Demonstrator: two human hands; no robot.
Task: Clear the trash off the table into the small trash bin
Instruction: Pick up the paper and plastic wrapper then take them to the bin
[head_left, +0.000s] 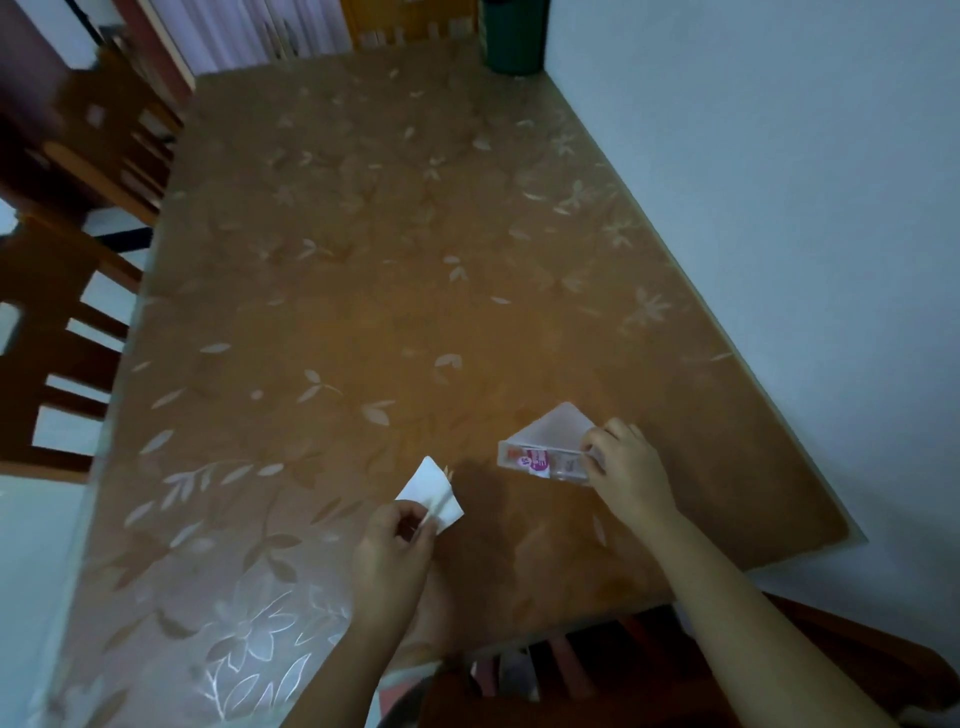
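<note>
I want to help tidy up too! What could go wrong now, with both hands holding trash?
1. The left hand pinches the white paper only at one corner, so it might slip out on the way.
2. The right hand holds the clear wrapper by its end; the slippery plastic could slide from that grip.
3. The dark green bin stands at the table's far corner by the wall, a long reach, so a piece could drop short.

Left hand (395, 540), right hand (626, 467) pinching.
</note>
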